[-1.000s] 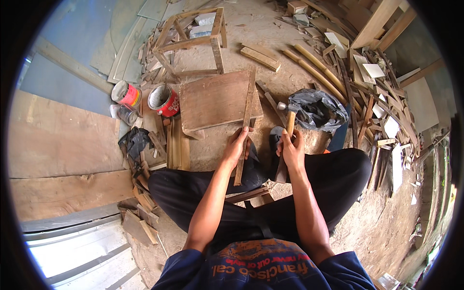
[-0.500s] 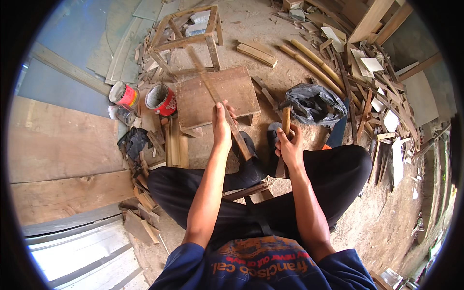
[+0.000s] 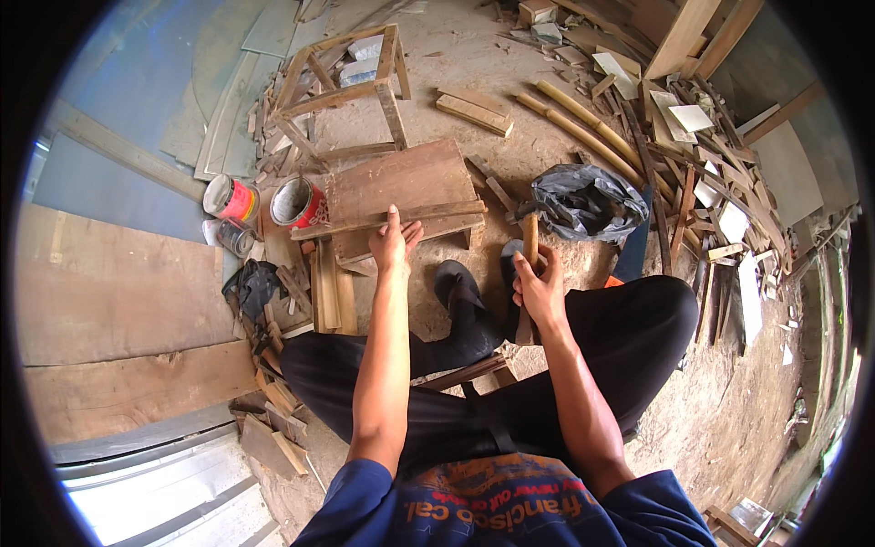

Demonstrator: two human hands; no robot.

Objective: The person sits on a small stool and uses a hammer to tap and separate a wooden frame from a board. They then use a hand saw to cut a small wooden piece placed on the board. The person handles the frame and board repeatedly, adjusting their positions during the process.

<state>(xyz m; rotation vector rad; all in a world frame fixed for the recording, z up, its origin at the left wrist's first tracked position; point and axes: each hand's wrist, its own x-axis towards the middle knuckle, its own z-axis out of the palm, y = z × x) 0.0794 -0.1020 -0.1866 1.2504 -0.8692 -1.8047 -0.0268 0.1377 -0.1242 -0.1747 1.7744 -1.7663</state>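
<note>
A long wooden strip (image 3: 442, 212) runs crosswise over the front of a low wooden bench (image 3: 401, 178). My left hand (image 3: 392, 244) has the strip near its middle, thumb over it and fingers spread to the right; whether the strip touches the bench I cannot tell. In my right hand (image 3: 541, 287) is a wooden-handled tool (image 3: 530, 239), held upright with the fingers closed round it. Its handle sticks up above the hand and a flat, dark brown part shows below. The exact kind of tool is unclear.
Paint cans (image 3: 297, 202) stand left of the bench, a wooden stool frame (image 3: 392, 114) behind it. A black plastic bag (image 3: 588, 202) sits to the right, near bamboo poles (image 3: 583, 123). Scrap wood (image 3: 720, 210) is heaped along the right side. Wooden boards (image 3: 118, 292) are at the left.
The wooden strip has swung from pointing away from me to lying crosswise, and my left hand has shifted slightly left. My right hand still grips the tool, nearly in place.
</note>
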